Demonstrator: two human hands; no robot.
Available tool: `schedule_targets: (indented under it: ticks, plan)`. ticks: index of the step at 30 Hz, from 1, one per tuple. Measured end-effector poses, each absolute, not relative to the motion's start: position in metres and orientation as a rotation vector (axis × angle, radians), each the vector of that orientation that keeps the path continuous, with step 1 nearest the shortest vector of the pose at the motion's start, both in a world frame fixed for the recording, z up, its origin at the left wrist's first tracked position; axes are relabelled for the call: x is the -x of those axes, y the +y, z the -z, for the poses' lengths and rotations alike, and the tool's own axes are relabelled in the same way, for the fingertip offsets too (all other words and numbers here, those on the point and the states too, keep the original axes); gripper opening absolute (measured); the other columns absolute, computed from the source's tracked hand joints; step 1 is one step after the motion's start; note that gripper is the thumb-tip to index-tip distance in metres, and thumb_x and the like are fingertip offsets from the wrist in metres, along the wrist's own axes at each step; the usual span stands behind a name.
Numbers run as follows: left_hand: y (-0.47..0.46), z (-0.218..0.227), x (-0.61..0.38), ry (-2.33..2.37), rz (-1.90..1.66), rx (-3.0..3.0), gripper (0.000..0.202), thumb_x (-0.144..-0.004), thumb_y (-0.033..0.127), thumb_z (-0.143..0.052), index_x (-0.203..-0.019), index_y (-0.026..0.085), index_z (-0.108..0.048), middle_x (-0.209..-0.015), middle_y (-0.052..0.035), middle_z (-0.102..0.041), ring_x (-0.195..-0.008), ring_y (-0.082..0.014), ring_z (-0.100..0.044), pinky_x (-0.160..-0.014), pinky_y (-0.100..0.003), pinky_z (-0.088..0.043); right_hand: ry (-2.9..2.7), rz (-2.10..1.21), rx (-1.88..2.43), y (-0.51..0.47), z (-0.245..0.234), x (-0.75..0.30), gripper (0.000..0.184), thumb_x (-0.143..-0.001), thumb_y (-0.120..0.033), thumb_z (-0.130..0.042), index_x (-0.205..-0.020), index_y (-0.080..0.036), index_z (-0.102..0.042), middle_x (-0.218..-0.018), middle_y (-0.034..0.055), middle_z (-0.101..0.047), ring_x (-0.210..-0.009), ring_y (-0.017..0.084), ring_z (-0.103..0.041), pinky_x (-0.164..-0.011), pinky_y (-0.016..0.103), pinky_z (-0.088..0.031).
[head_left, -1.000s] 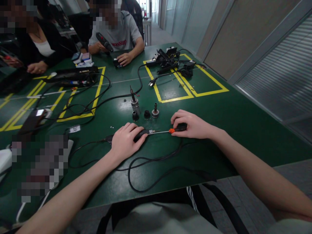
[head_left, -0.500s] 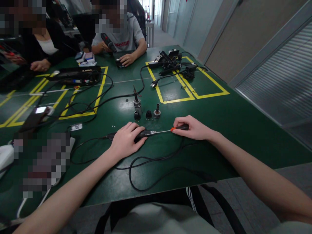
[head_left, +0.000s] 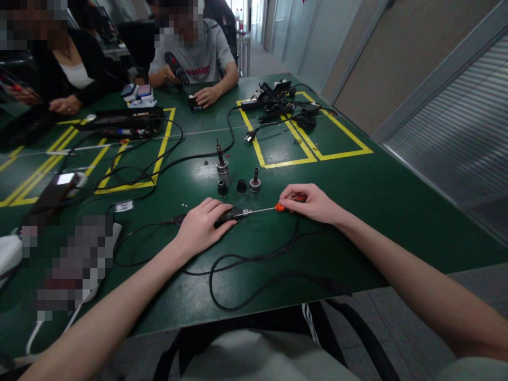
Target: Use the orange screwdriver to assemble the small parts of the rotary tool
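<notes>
My left hand (head_left: 198, 227) is wrapped over a black corded tool handle (head_left: 226, 216) and holds it down on the green table. A metal fitting shows at the handle's right end. In my right hand (head_left: 315, 202) is a screwdriver (head_left: 279, 207) with an orange and black grip. Its thin shaft points left and its tip meets the metal fitting; how far it goes in I cannot tell. Just beyond stand a metal cylinder with a thin shaft (head_left: 223, 169), a black cap (head_left: 241, 186) and a round metal piece with a stem (head_left: 255, 182).
A black cord (head_left: 212, 286) loops over the near table (head_left: 262, 296). Black devices and cables (head_left: 273, 103) lie in yellow-taped areas at the far right. A power strip (head_left: 113, 238) lies to the left. Across the table, one person holds a power drill (head_left: 177, 67); another sits at the left.
My right hand has moved slightly up and left, its fingers shifted round the screwdriver's grip. My left hand and the handle have shifted slightly left.
</notes>
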State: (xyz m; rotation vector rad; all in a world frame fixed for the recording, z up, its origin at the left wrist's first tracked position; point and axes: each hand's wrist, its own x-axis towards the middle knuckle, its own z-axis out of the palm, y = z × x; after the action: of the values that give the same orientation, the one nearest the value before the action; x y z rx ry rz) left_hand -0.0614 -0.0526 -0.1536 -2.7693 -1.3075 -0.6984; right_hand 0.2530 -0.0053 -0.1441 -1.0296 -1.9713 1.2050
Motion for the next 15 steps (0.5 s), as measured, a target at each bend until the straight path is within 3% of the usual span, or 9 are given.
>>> schedule_targets:
  ticks: [6, 10, 15]
  plan:
    - [-0.0516, 0.1525, 0.0616, -1.295, 0.678, 2.768, 0.032, -0.102, 0.040, -0.059, -0.116, 0.013, -0.068, -0.104, -0.0104, -0.076, -0.095, -0.0238, -0.068, -0.081, -0.037, -0.060, -1.990, -1.203, 1.030, -0.0050, 0.1433, -0.2531, 0.028, -0.090, -0.044, -0.070, -0.088, -0.016, -0.073, -0.075, 0.0038, -0.070, -0.063, 0.014, -0.059, -0.060, 0.026, -0.048]
    - [-0.0510, 0.1524, 0.0621, -1.298, 0.669, 2.762, 0.033, -0.103, 0.040, -0.058, -0.117, 0.012, -0.068, -0.104, -0.0110, -0.076, -0.095, -0.0239, -0.068, -0.081, -0.038, -0.061, -2.054, -1.215, 1.030, -0.0065, 0.1447, -0.2522, 0.033, -0.097, -0.044, -0.059, -0.084, -0.016, -0.071, -0.063, -0.0006, -0.061, -0.055, 0.011, -0.054, -0.055, 0.025, -0.043]
    - [-0.0504, 0.1534, 0.0620, -1.288, 0.668, 2.767, 0.034, -0.103, 0.041, -0.057, -0.118, 0.012, -0.068, -0.104, -0.0111, -0.076, -0.095, -0.0237, -0.068, -0.082, -0.039, -0.061, -2.033, -1.171, 1.007, -0.0073, 0.1452, -0.2513, 0.028, -0.092, -0.044, -0.069, -0.087, -0.017, -0.074, -0.071, 0.0030, -0.069, -0.061, 0.013, -0.058, -0.058, 0.026, -0.045]
